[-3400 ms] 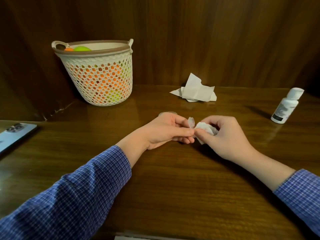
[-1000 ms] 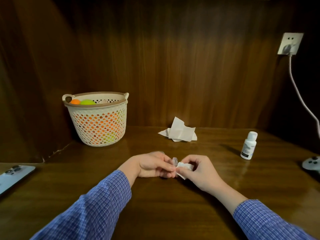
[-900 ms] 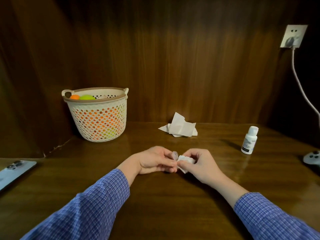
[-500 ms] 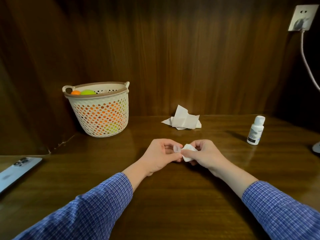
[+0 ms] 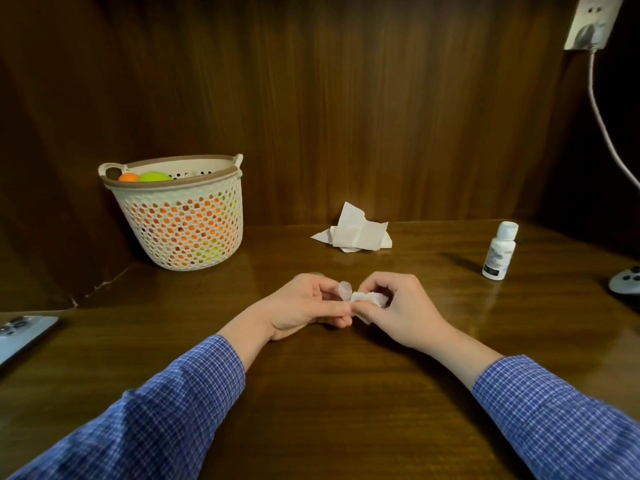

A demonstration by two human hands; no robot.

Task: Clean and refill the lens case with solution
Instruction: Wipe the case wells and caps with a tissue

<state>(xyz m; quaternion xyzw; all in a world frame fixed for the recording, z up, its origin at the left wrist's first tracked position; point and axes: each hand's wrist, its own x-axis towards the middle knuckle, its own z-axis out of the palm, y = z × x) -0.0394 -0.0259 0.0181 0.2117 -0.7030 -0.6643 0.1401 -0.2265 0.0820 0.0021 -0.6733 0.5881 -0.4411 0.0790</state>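
Two hands, the left hand and the right hand, share one small clear plastic lens case and one crumpled white tissue wad. The dark wooden surface carries one cream perforated plastic basket, one loose crumpled white tissue and one small white plastic bottle. There is also one pale blue smartphone, one grey controller at the right edge, and one white wall socket with one pale cable.

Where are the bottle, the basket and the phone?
bottle (image 5: 499, 252), head view, on its white body, at the label.
basket (image 5: 183, 230), head view, on its holed front wall.
phone (image 5: 20, 336), head view, on its pale back near the camera lenses.
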